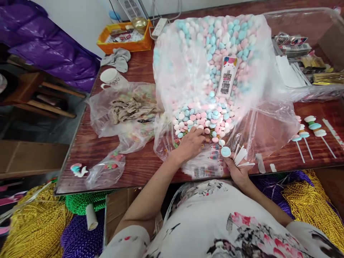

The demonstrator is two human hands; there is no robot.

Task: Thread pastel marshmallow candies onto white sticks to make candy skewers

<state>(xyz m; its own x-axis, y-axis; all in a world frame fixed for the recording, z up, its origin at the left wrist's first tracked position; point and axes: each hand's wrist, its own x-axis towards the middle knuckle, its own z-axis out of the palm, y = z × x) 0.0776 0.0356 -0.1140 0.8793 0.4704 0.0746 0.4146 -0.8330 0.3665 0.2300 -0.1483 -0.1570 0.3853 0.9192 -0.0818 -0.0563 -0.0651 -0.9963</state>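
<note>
A big clear plastic bag (182, 64) of pink, white and blue candies lies open toward me on the wooden table. At its mouth, my left hand (190, 143) reaches into the loose candies (199, 116), its fingers bent down among them; whether they pinch one is hidden. Farther right, my right hand (238, 172) is closed around several white sticks (241, 154), with a round light blue candy (226, 152) at its fingertips and a smaller pale one just above. Printed packets (202, 171) lie between my hands. A printed label (227, 77) rests on the big bag.
Candy skewers (318, 130) lie at the right, below a clear plastic bin (295, 89). To the left are a plastic bag (102, 111) with a crumpled cloth (131, 109), a white mug (109, 76) and an orange basket (129, 46).
</note>
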